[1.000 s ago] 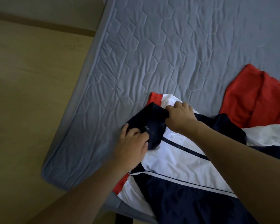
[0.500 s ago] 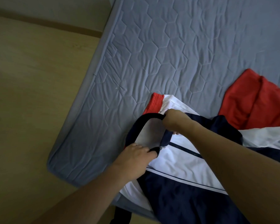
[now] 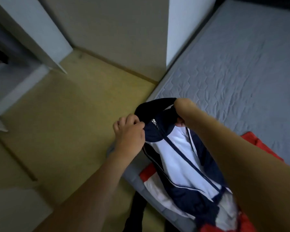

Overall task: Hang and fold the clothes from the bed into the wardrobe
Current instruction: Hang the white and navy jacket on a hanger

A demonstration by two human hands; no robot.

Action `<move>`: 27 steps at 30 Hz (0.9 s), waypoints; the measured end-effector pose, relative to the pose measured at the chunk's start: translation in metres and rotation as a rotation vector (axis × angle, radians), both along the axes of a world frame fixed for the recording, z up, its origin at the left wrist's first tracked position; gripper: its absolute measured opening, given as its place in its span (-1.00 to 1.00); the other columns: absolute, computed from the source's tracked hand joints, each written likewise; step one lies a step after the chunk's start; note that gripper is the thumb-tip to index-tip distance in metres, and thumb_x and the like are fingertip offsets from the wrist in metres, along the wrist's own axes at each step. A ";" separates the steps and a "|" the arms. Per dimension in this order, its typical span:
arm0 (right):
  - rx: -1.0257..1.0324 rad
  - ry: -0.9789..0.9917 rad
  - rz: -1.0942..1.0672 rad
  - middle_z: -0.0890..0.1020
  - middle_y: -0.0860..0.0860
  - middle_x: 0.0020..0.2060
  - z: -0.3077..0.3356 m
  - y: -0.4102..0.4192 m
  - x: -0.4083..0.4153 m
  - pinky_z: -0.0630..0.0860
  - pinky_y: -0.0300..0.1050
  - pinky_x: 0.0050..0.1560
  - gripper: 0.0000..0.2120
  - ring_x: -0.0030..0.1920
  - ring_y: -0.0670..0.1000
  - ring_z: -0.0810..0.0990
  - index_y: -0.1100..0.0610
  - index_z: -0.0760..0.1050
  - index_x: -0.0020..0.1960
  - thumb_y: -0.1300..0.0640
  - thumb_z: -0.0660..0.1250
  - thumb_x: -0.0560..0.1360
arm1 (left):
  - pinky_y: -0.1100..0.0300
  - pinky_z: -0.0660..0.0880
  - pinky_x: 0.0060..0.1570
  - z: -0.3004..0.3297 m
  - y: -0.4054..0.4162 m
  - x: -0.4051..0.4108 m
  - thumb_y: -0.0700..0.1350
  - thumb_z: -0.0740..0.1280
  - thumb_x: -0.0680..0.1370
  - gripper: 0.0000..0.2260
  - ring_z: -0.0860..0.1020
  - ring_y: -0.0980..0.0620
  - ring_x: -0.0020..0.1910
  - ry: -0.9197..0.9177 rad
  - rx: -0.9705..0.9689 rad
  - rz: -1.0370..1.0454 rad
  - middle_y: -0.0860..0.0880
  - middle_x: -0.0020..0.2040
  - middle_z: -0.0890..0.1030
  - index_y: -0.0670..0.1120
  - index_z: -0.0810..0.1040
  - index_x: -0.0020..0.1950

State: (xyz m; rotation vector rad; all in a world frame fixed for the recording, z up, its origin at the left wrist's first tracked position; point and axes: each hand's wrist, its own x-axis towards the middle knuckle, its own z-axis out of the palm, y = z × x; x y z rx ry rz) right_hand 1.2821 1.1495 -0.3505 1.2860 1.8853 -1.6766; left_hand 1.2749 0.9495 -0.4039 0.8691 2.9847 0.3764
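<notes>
Gripping jacket [image 3: 179, 158] collar — both hands [image 3: 129, 133], above bed [image 3: 233, 67]

A person's left hand [image 3: 129, 131] is pinching the dark collar of a navy, white and red zip-up track jacket [image 3: 179, 158] beside its silver zipper pull [image 3: 154, 122], while the right hand [image 3: 184, 108] is gripping the other side of the collar, holding the jacket's top raised with its lower part trailing onto the corner of the grey quilted mattress [image 3: 233, 72]. A red fabric garment [image 3: 258, 144] is lying on the mattress behind the right forearm. The yellowish wooden floor [image 3: 70, 131] is stretching left toward an open white wardrobe door [image 3: 40, 34], its outline blurring.
</notes>
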 end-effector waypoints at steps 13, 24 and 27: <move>0.006 0.479 0.254 0.39 0.10 -0.36 0.318 -0.207 -0.123 0.47 -0.17 -0.52 -0.91 -0.44 0.07 0.39 0.25 0.40 -0.10 0.27 0.13 0.51 | 0.14 0.29 -0.40 0.288 -0.217 -0.093 -0.05 0.17 0.47 -0.75 0.33 0.06 -0.42 0.089 0.354 0.322 0.04 -0.27 0.36 -0.07 0.26 -0.39; -0.037 0.640 0.357 0.50 0.14 -0.35 0.391 -0.432 -0.325 0.38 -0.30 -0.67 -0.88 -0.46 0.05 0.49 0.27 0.40 0.02 0.21 0.17 0.58 | 0.14 0.60 -0.09 0.349 -0.362 -0.257 0.34 0.42 0.30 -0.55 0.62 0.26 -0.13 -0.276 0.653 0.342 0.22 -0.06 0.62 0.22 0.43 0.10; -0.090 0.603 0.350 0.50 0.15 -0.36 0.394 -0.472 -0.384 0.37 -0.29 -0.65 -0.87 -0.46 0.06 0.49 0.28 0.42 0.03 0.23 0.18 0.57 | 0.16 0.56 -0.22 0.354 -0.399 -0.310 0.11 0.28 0.38 -0.79 0.58 0.17 -0.21 -0.179 0.518 0.422 0.12 -0.14 0.57 0.10 0.45 -0.04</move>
